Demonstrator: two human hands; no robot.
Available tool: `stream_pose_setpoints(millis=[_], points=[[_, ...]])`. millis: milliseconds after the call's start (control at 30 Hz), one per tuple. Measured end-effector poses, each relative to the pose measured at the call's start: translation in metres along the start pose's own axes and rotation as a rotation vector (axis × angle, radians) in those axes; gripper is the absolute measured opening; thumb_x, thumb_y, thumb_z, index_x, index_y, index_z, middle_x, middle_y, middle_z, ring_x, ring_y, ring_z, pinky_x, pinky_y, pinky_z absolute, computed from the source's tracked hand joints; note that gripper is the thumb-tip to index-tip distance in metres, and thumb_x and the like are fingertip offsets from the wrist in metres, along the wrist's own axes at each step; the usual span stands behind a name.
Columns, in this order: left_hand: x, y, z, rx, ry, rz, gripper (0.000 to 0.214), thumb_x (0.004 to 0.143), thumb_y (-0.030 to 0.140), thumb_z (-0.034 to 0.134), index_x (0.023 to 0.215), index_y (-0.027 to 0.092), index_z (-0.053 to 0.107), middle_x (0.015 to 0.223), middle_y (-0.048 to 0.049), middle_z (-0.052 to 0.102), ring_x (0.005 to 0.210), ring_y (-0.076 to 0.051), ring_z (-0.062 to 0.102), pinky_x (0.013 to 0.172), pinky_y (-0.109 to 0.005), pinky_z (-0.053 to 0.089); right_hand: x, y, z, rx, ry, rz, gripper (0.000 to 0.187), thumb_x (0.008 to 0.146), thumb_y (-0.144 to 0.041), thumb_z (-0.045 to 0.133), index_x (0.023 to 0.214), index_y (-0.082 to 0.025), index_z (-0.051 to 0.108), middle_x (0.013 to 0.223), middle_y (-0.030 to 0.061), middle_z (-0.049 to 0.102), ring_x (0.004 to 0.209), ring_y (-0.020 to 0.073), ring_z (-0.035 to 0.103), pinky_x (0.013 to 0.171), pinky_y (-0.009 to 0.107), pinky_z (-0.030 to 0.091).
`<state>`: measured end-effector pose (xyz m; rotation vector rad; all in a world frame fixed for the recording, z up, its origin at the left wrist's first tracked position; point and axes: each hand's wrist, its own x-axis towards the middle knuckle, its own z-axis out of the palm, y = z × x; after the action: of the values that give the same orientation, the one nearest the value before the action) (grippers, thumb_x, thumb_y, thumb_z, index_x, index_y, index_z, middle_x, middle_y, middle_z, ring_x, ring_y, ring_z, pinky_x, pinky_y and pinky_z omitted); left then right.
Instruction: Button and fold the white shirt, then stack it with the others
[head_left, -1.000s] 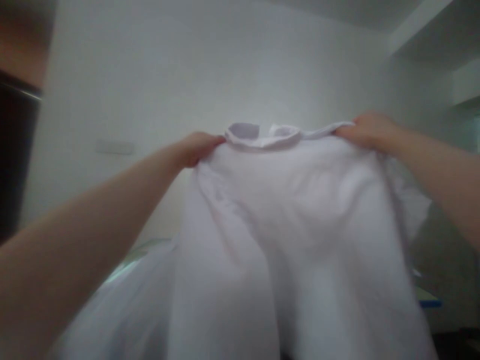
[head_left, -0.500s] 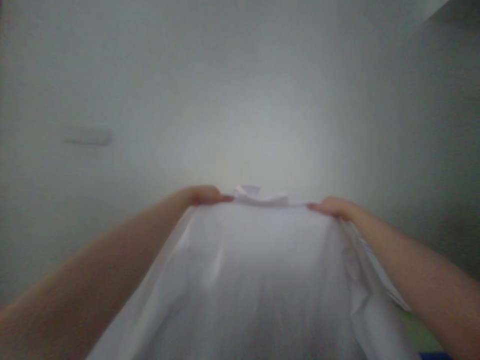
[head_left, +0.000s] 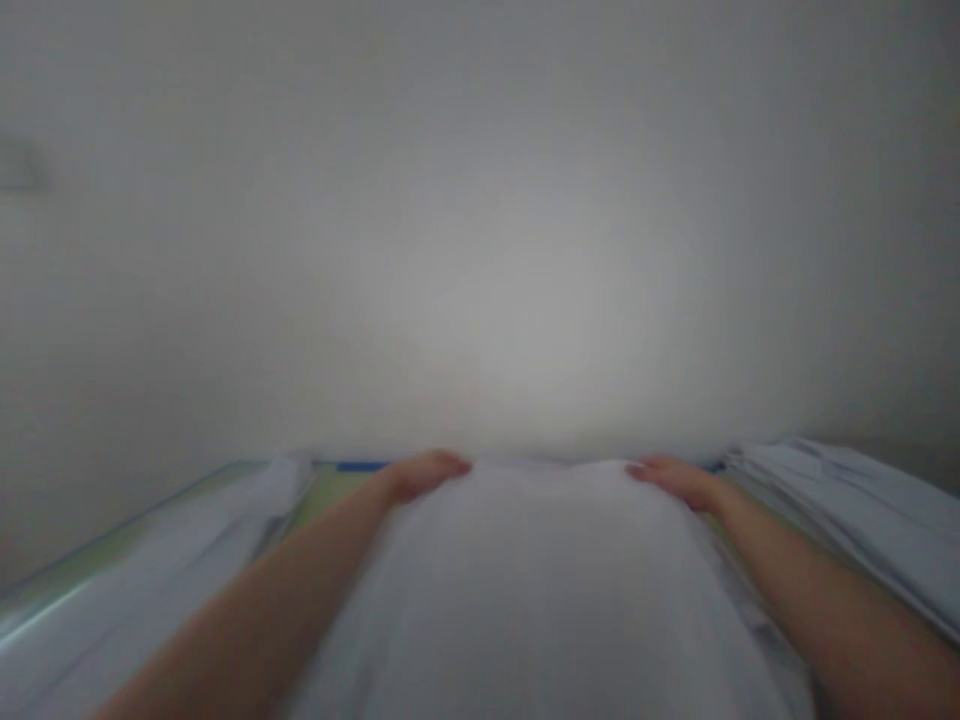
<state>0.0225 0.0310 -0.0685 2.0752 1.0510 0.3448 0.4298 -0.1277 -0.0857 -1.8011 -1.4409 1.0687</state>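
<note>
A white shirt [head_left: 555, 580] hangs stretched between my two hands, its broad panel facing me and blurred by motion. My left hand [head_left: 424, 475] pinches its upper edge on the left. On the right, my right hand [head_left: 671, 478] grips the same edge with fingers closed. Both arms reach forward from the bottom corners. The collar is hardly visible now, and the shirt's lower part runs out of the frame.
White folded garments [head_left: 862, 500] lie stacked on the right. More white cloth [head_left: 180, 560] is spread on the left. Under them is a green surface [head_left: 326, 495] with a blue edge, reaching to a plain pale wall [head_left: 525, 250].
My hands have come down with the shirt, and the view has tilted lower. The green surface and the garments on both sides now show. The collar no longer stands up clearly.
</note>
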Motion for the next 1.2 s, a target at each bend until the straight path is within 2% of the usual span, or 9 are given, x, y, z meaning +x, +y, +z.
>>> stream_pose_setpoints(millis=[100, 200, 300, 433, 567, 767, 900, 1000, 1200], points=[[0.025, -0.012, -0.004, 0.047, 0.016, 0.065, 0.040, 0.075, 0.053, 0.050, 0.086, 0.018, 0.068, 0.090, -0.0072, 0.069, 0.083, -0.022, 0.062, 0.071, -0.029, 0.045, 0.018, 0.003, -0.010, -0.037, 0.046, -0.040, 0.048, 0.077, -0.058, 0.052, 0.098, -0.017, 0.067, 0.102, 0.0124, 0.068, 0.085, 0.0238, 0.064, 0.067, 0.030, 0.050], [0.045, -0.026, 0.007, 0.311, 0.024, 0.029, 0.025, 0.064, 0.036, 0.062, 0.078, 0.017, 0.067, 0.080, -0.0061, 0.068, 0.080, -0.023, 0.062, 0.068, -0.029, 0.044, 0.040, 0.019, -0.010, -0.450, 0.120, -0.004, 0.034, 0.070, -0.046, 0.064, 0.078, -0.013, 0.070, 0.080, 0.0110, 0.069, 0.075, 0.0241, 0.063, 0.066, 0.031, 0.047], [0.059, -0.030, 0.024, 0.380, 0.085, 0.048, 0.051, 0.056, 0.026, 0.066, 0.105, 0.014, 0.063, 0.096, -0.0088, 0.068, 0.086, -0.024, 0.063, 0.073, -0.029, 0.046, 0.058, 0.030, -0.003, -0.687, 0.162, -0.028, 0.027, 0.064, -0.034, 0.067, 0.076, -0.009, 0.070, 0.076, 0.0118, 0.068, 0.073, 0.0249, 0.062, 0.067, 0.033, 0.046], [0.078, -0.017, 0.040, 0.370, 0.090, 0.228, 0.079, 0.059, 0.027, 0.067, 0.134, 0.014, 0.044, 0.130, -0.0117, 0.053, 0.113, -0.024, 0.054, 0.093, -0.028, 0.042, 0.079, 0.010, 0.018, -0.649, 0.163, -0.130, 0.048, 0.064, -0.029, 0.068, 0.108, -0.011, 0.065, 0.103, 0.0123, 0.067, 0.088, 0.0233, 0.062, 0.078, 0.031, 0.046], [0.092, 0.004, 0.043, 0.421, -0.057, 0.310, 0.079, 0.054, 0.019, 0.067, 0.131, 0.018, 0.048, 0.125, -0.0062, 0.058, 0.111, -0.022, 0.055, 0.095, -0.026, 0.041, 0.105, -0.031, 0.056, -0.570, 0.116, -0.348, 0.046, 0.080, -0.034, 0.053, 0.123, -0.016, 0.057, 0.128, 0.0101, 0.056, 0.113, 0.0210, 0.053, 0.095, 0.030, 0.040], [0.085, 0.028, 0.032, 0.608, -0.123, 0.313, 0.049, 0.055, 0.026, 0.068, 0.102, 0.018, 0.065, 0.097, -0.0037, 0.068, 0.088, -0.022, 0.061, 0.078, -0.027, 0.045, 0.126, -0.058, 0.093, -0.546, -0.057, -0.431, 0.031, 0.077, -0.026, 0.053, 0.105, -0.020, 0.067, 0.096, 0.0014, 0.069, 0.084, 0.0154, 0.061, 0.072, 0.024, 0.045], [0.075, 0.029, 0.023, 0.626, -0.278, 0.240, 0.040, 0.056, 0.042, 0.071, 0.088, 0.018, 0.068, 0.084, -0.0032, 0.069, 0.075, -0.020, 0.061, 0.067, -0.026, 0.044, 0.122, -0.057, 0.079, -0.579, -0.100, -0.409, 0.025, 0.068, -0.038, 0.064, 0.082, -0.018, 0.069, 0.073, 0.0003, 0.066, 0.064, 0.0132, 0.056, 0.056, 0.022, 0.039], [0.072, 0.027, 0.014, 0.476, -0.224, 0.211, 0.047, 0.069, 0.056, 0.058, 0.093, 0.017, 0.067, 0.087, -0.0051, 0.068, 0.074, -0.017, 0.061, 0.064, -0.024, 0.044, 0.112, -0.060, 0.062, -0.523, -0.077, -0.377, 0.032, 0.068, -0.047, 0.064, 0.080, -0.017, 0.067, 0.073, 0.0014, 0.064, 0.061, 0.0120, 0.054, 0.052, 0.022, 0.037], [0.075, 0.030, -0.002, 0.262, -0.275, 0.101, 0.039, 0.066, 0.045, 0.064, 0.093, 0.017, 0.065, 0.088, -0.0052, 0.068, 0.075, -0.018, 0.061, 0.057, -0.023, 0.044, 0.094, -0.072, 0.038, -0.263, -0.148, -0.260, 0.024, 0.061, -0.033, 0.070, 0.074, -0.016, 0.060, 0.067, 0.0004, 0.061, 0.057, 0.0119, 0.055, 0.051, 0.022, 0.041]])
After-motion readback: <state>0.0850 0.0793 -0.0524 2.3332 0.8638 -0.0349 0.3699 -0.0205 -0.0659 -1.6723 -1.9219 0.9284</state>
